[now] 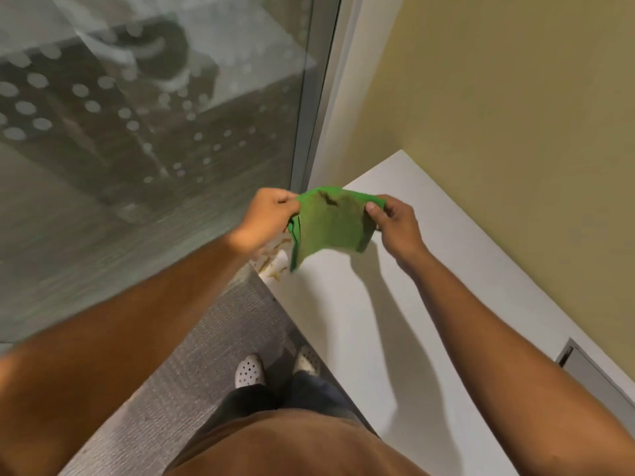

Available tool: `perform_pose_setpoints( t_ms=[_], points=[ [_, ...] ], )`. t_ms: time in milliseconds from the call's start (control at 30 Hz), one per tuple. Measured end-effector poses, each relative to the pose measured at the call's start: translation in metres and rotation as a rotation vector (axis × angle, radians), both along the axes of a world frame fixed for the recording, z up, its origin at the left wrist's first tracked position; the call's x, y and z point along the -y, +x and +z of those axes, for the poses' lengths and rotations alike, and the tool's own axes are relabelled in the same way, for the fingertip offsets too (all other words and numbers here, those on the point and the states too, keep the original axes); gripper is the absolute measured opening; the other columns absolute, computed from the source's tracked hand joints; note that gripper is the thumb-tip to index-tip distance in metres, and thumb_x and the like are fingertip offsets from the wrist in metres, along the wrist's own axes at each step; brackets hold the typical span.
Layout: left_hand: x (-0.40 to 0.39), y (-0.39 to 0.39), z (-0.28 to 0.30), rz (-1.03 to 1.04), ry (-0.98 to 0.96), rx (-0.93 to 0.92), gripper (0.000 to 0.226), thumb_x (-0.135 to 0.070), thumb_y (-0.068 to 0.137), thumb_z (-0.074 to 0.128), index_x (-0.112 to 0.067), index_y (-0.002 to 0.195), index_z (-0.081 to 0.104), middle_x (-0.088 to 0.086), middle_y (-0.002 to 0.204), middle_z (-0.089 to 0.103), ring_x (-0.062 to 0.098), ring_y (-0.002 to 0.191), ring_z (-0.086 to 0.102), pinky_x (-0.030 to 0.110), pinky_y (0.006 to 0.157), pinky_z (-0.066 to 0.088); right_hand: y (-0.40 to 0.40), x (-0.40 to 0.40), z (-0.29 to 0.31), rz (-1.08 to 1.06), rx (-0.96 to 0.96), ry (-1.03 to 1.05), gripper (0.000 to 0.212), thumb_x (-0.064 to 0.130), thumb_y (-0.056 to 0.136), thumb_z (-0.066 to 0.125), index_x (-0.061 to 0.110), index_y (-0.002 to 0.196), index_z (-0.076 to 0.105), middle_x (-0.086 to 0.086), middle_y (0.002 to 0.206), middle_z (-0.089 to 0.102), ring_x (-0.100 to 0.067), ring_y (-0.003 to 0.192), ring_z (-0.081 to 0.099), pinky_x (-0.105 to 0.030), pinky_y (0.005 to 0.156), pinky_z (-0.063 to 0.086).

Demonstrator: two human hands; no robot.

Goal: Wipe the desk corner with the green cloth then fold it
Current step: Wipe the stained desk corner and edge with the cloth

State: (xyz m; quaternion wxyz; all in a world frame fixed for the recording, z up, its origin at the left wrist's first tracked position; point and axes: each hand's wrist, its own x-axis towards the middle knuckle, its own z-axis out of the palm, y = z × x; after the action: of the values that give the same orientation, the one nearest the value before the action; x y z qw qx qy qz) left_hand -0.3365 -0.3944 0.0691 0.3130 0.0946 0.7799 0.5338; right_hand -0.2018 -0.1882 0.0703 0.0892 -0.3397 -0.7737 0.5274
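Observation:
The green cloth [328,225] hangs in the air above the white desk [395,304], near its far left corner. It is doubled over, with a dark stain near its top edge. My left hand [266,214] pinches the cloth's upper left edge. Its upper right corner is pinched by my right hand [395,225]. The cloth's lower end droops free and does not touch the desk. Yellowish smears [275,261] show on the desk's left edge below my left hand.
A frosted glass panel with dots [154,132] stands on the left, its metal frame [311,132] meeting the yellow wall [515,132] behind the desk. Grey carpet [206,355] and my feet lie below. A metal cable hatch [591,372] sits at the desk's right.

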Motion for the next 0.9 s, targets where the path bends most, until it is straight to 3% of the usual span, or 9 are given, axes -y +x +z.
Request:
perform_pose_setpoints(
  t_ms=[133,233,367,400,500,600,733,833,900],
  points=[
    [-0.011,-0.021,0.005,-0.211,-0.155,-0.394,0.029,-0.006,0.1,0.066,-0.014,0.12,0.086,0.009,0.105,0.086,0.022,0.094,0.077,0.015,0.076,0.056,-0.004,-0.033,-0.001,0.036,-0.017,0.109,0.019,0.01,0.097,0.067,0.011,0.111,0.08,-0.003,0.112,0.08,-0.019,0.105,0.072,-0.035,0.095,0.053],
    [-0.011,-0.015,-0.014,-0.392,-0.263,-0.586,0.033,-0.004,0.103,0.063,-0.008,0.131,0.08,0.016,0.129,0.081,0.032,0.118,0.074,0.033,0.1,0.055,0.017,-0.042,-0.024,0.075,0.038,0.232,0.022,0.009,0.093,0.071,0.015,0.111,0.081,-0.001,0.117,0.08,-0.015,0.112,0.07,-0.031,0.094,0.054],
    [0.006,0.02,-0.072,-0.615,-0.367,-0.804,0.03,-0.002,0.101,0.065,-0.01,0.123,0.084,0.016,0.123,0.081,0.037,0.119,0.072,0.045,0.105,0.055,0.057,-0.035,-0.073,0.305,0.037,0.377,0.022,0.006,0.086,0.069,0.009,0.103,0.083,-0.009,0.109,0.081,-0.012,0.1,0.069,-0.007,0.093,0.045],
    [0.011,0.03,-0.087,-0.698,-0.456,-0.813,0.032,-0.011,0.105,0.062,-0.019,0.129,0.082,0.009,0.131,0.078,0.034,0.131,0.066,0.047,0.111,0.049,0.067,-0.031,-0.084,0.39,0.027,0.406,0.02,0.005,0.085,0.068,0.007,0.098,0.084,-0.011,0.103,0.082,-0.014,0.096,0.071,-0.008,0.091,0.045],
    [0.028,0.065,-0.126,-0.807,-0.682,-0.76,0.037,-0.027,0.112,0.053,-0.037,0.144,0.071,-0.003,0.161,0.058,0.029,0.161,0.035,0.061,0.132,0.021,0.09,-0.022,-0.112,0.625,0.081,0.532,0.019,0.003,0.085,0.065,0.005,0.092,0.083,-0.018,0.097,0.081,-0.023,0.096,0.067,-0.033,0.089,0.047],
    [0.044,0.103,-0.143,-0.703,-0.673,-0.757,0.034,-0.019,0.102,0.071,-0.027,0.134,0.08,0.012,0.16,0.059,0.042,0.158,0.041,0.076,0.129,0.022,0.097,-0.015,-0.122,0.74,0.397,0.628,0.037,0.021,0.08,0.056,0.014,0.102,0.085,-0.011,0.121,0.076,-0.039,0.119,0.062,-0.043,0.1,0.05],
    [0.049,0.153,-0.155,-0.246,-0.611,-0.64,0.051,-0.01,0.089,0.08,-0.008,0.139,0.072,0.026,0.164,0.049,0.051,0.155,0.041,0.079,0.121,0.034,0.073,-0.004,-0.124,0.73,0.217,0.748,0.034,0.023,0.08,0.056,0.009,0.098,0.082,-0.011,0.113,0.074,-0.042,0.112,0.065,-0.044,0.092,0.051],
    [0.042,0.194,-0.173,0.076,-0.583,-0.49,0.07,-0.012,0.094,0.076,0.007,0.155,0.048,0.034,0.169,0.036,0.051,0.158,0.032,0.073,0.125,0.034,0.032,0.008,-0.143,0.856,0.169,0.774,0.052,0.041,0.093,0.056,0.009,0.133,0.068,-0.018,0.142,0.06,-0.043,0.136,0.053,-0.052,0.113,0.043],
    [0.032,0.214,-0.188,0.2,-0.569,-0.381,0.076,-0.027,0.104,0.059,0.008,0.165,0.031,0.033,0.175,0.026,0.049,0.163,0.027,0.065,0.132,0.027,0.009,0.019,-0.162,0.978,0.265,0.83,0.075,0.064,0.097,0.049,0.02,0.158,0.044,-0.014,0.168,0.035,-0.04,0.159,0.028,-0.058,0.13,0.024]
  ],
)
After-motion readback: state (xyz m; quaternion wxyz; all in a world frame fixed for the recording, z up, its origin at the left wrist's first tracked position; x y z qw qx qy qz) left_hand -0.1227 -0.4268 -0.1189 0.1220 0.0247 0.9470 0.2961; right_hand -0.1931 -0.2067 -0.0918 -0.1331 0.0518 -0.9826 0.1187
